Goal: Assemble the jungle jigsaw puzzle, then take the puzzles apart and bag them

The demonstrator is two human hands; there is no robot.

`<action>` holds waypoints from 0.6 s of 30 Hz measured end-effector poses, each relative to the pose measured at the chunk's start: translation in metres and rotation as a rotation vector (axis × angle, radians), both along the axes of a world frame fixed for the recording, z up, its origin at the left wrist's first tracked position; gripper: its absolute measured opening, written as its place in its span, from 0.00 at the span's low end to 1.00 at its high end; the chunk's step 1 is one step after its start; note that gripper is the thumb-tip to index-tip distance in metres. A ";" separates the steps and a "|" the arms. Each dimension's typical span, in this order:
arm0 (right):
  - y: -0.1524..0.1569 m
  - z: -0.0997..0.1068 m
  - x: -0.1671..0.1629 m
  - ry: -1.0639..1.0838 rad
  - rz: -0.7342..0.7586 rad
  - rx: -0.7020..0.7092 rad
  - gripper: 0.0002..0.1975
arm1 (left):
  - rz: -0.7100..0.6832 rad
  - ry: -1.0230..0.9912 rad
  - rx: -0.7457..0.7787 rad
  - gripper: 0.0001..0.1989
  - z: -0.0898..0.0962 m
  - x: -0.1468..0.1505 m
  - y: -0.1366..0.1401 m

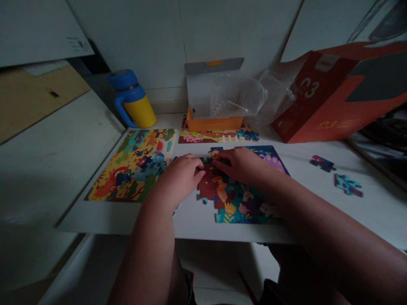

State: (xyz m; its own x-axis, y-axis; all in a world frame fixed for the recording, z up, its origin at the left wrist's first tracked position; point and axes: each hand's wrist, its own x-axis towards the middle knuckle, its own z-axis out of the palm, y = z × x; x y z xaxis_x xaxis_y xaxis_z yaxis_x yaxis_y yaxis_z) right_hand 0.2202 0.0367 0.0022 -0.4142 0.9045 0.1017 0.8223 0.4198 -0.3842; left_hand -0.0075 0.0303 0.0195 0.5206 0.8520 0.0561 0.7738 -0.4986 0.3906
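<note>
A partly assembled jigsaw puzzle (pixel 235 212) lies on the white table, showing a brown bear, a fox, rabbits and flowers on dark green. My left hand (pixel 182 173) is closed at its left edge, thumb and index finger on a brown puzzle piece. Over the upper left part bends my right hand (pixel 235 163), its fingers pinched on a piece at the bear's top; the fingertips partly hide that piece. My right forearm covers some of the puzzle's right side.
Left of my hands is a yellow animal puzzle (pixel 152 148). Two loose puzzle pieces (pixel 348 185) lie at the right. Behind stand a blue and yellow flask (pixel 138 108), an open orange box (pixel 216 123) on another puzzle (pixel 193 138), clear plastic wrap (pixel 244 95) and a large red box (pixel 318 93).
</note>
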 end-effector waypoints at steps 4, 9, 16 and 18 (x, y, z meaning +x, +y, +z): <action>0.001 -0.002 0.000 -0.004 -0.008 0.005 0.12 | -0.032 0.013 0.002 0.06 -0.001 -0.001 0.001; 0.000 0.000 -0.001 -0.007 -0.004 -0.003 0.12 | -0.041 0.005 0.019 0.09 -0.004 -0.002 0.002; -0.002 0.003 -0.002 -0.002 -0.005 -0.011 0.11 | -0.040 0.017 0.001 0.08 -0.004 0.000 0.003; -0.002 0.003 -0.002 0.003 0.000 -0.009 0.11 | -0.048 0.011 -0.002 0.07 -0.003 0.002 0.002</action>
